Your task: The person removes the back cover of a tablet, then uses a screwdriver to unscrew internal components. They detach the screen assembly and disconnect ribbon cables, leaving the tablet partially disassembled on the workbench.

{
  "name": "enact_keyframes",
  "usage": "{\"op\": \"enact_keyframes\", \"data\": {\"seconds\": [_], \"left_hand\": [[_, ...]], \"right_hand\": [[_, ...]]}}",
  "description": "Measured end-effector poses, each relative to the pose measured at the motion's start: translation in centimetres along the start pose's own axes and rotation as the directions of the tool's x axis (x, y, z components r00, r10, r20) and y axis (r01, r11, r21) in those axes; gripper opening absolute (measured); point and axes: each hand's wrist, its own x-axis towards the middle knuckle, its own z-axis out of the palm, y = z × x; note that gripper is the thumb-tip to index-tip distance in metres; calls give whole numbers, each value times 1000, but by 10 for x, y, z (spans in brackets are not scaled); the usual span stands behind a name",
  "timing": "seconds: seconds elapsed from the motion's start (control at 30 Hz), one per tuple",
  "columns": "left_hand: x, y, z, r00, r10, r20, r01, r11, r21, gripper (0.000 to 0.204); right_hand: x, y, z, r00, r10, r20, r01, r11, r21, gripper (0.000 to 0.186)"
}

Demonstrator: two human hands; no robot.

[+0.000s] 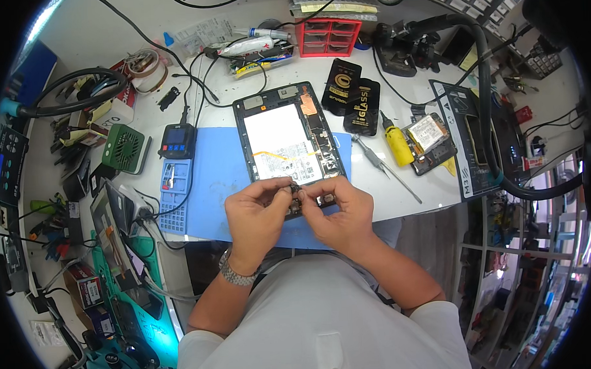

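opened black tablet (287,136) with white battery lies on blue silicone mat (217,181), bottom edge toward person. left hand (257,215) and right hand (339,212) both pinch a small dark part (295,191) at that bottom edge. yellow-handled screwdriver (397,145) rests to the right.

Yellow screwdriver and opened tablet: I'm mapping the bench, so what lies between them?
In the head view, a slim grey screwdriver lies between the yellow screwdriver and the opened tablet; two black packets sit further back.
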Motion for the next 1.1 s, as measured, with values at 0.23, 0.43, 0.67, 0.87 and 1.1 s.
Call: {"op": "enact_keyframes", "data": {"seconds": [0.23,0.43,0.67,0.87,1.1], "left_hand": [[6,-6,3,1000,8,-11,-8,1000,-14,19],[8,-1,3,985,168,-36,-141,913,383,16],[13,-2,0,896,416,152,-402,618,676,12],[11,-4,-2,885,451,115,-417,657,629,13],[-18,24,25,879,453,147,-476,851,222,17]], "right_hand": [[15,-4,-10,886,451,112,-457,803,382,16],[21,-2,-16,838,530,129,-519,701,489,17],[22,0,-19,820,553,146,-539,661,523,20],[22,3,-24,802,555,223,-543,520,659,26],[12,19,-26,818,357,451,-513,98,853,29]]}}
